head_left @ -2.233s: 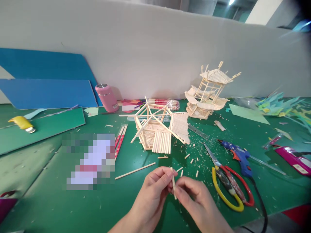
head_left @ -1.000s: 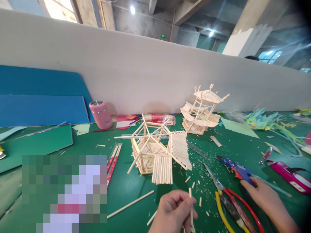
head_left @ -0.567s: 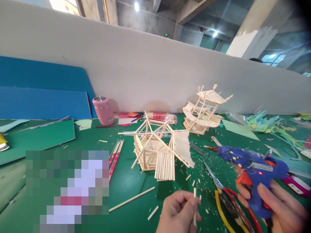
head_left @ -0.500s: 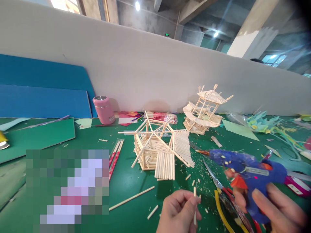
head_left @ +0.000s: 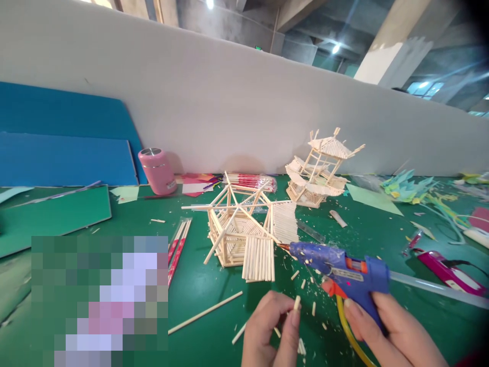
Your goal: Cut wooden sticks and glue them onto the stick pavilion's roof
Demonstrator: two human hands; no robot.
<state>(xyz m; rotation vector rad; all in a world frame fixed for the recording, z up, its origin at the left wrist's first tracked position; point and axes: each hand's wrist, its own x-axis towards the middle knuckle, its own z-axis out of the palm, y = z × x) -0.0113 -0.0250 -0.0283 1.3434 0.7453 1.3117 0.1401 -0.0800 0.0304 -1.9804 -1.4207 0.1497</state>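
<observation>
My left hand [head_left: 269,331] pinches a short wooden stick [head_left: 297,303] between thumb and finger, its end tipped toward me. My right hand [head_left: 397,329] is wrapped round the handle of a blue hot glue gun [head_left: 340,272] with an orange trigger and a clear glue stick [head_left: 431,286] in its back. The gun's nozzle points left, at the lower right edge of a model pavilion [head_left: 225,250] in the view; I cannot tell whether they touch. Two panels of side-by-side sticks, one at the front [head_left: 259,259] and one at the right [head_left: 284,222], cover part of its roof frame.
A taller stick pavilion [head_left: 319,171] stands behind. Around lie stick offcuts, a long stick [head_left: 206,312], red-wrapped sticks [head_left: 179,250], a yellow-handled tool [head_left: 349,334], a magenta knife [head_left: 446,270] and paper scraps. A pink flask [head_left: 157,173] stands before the white partition [head_left: 214,102].
The glue gun has moved left and slightly down, bringing its nozzle to the pavilion's roof edge. In my left hand the stick has turned from upright to pointing toward me.
</observation>
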